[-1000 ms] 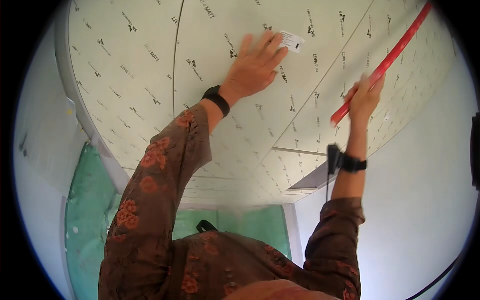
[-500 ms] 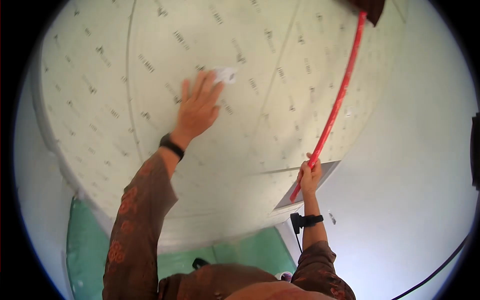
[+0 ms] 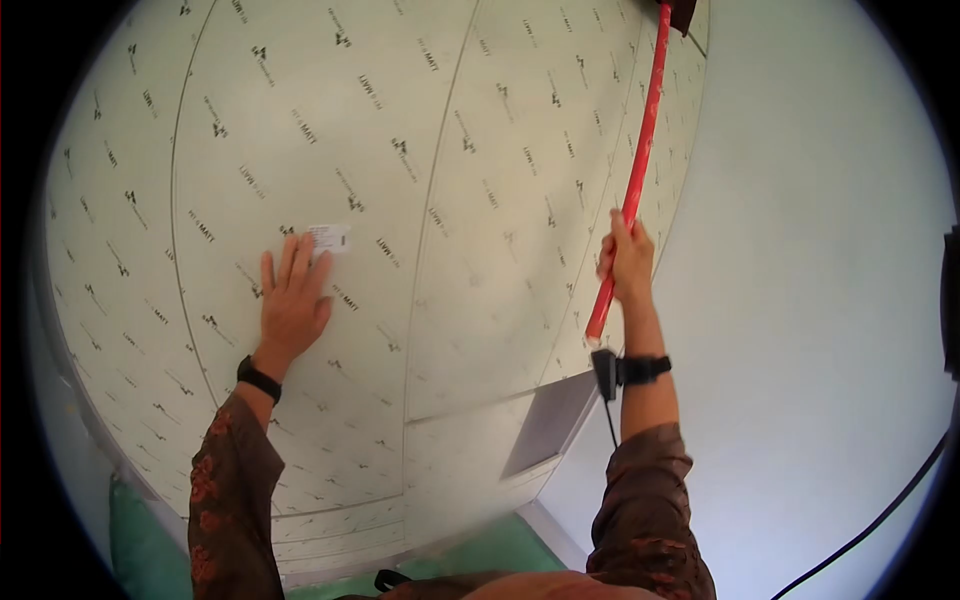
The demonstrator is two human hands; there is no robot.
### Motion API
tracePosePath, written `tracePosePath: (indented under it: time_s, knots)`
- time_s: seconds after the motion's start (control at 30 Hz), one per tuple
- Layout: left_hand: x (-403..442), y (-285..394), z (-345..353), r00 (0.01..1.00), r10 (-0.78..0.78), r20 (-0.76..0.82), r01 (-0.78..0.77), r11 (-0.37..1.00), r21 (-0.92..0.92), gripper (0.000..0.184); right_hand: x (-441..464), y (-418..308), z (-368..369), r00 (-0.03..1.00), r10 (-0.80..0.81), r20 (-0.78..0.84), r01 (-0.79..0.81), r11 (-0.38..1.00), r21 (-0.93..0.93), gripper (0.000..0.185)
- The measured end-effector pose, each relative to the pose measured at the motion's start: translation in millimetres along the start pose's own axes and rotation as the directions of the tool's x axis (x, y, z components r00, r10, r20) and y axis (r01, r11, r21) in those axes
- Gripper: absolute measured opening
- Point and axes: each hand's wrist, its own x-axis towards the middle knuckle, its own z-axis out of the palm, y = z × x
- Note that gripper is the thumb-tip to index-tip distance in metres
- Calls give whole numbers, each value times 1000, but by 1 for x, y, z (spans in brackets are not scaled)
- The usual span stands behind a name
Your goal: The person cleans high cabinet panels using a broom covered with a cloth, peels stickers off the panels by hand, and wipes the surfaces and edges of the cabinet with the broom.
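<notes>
My left hand [image 3: 293, 305] lies flat with fingers spread on a pale panel [image 3: 330, 400] covered in film printed with repeated dark lettering. Its fingertips touch the edge of a small white label [image 3: 328, 239]. In my right hand [image 3: 628, 262] is a long red-handled broom [image 3: 648, 125], gripped near the lower end of its handle. The handle slants up to a dark brownish head [image 3: 683, 14], partly cut off by the top of the view, so its underside cannot be made out.
Seams divide the panels into tall doors. A grey recessed rectangle [image 3: 548, 425] sits at the lower right of the panels. A plain pale wall [image 3: 790, 300] stands on the right, with a black cable [image 3: 870, 530] in front. Green floor covering [image 3: 150, 530] shows below.
The view has shifted, so the panels and left hand appear lower and farther left. My right hand and the broom are higher in view. The left hand stays at the label.
</notes>
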Motion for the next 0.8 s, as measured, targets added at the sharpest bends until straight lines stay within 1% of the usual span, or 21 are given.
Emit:
tracePosePath:
  time_s: [0.03,0.17,0.23,0.3,0.33,0.4,0.53,0.6,0.7,0.8]
  knots:
    - [-1,1,0,1000,1,15,-1,1000,1,61,21,-9,-8,1000,-12,-18,11,1000,-23,29]
    - [0,5,-1,1000,8,7,-8,1000,25,63,101,-45,-42,1000,-24,13,23,999,45,27]
    - [0,5,2,1000,19,10,-20,998,62,62,129,-50,-60,999,-42,29,40,997,61,27]
    - [0,7,2,1000,15,16,-16,997,74,63,149,-52,-73,996,-22,84,14,996,90,27]
    - [1,8,2,1000,23,16,-25,996,86,62,159,-52,-81,996,-28,82,20,995,93,27]
    - [2,8,3,999,38,9,-39,993,110,61,180,-54,-92,991,-20,133,4,992,125,31]
    - [6,14,5,999,24,30,-27,991,132,61,226,-65,-103,986,-15,165,-7,992,128,37]
    - [3,10,6,999,42,20,-45,987,156,62,261,-90,-103,982,-38,185,26,997,67,40]
    - [1,9,9,999,41,31,-45,982,182,62,291,-110,-107,983,-98,157,101,995,-11,39]
    - [3,11,10,999,28,41,-36,978,205,61,305,-107,-119,988,-38,150,41,999,-17,39]
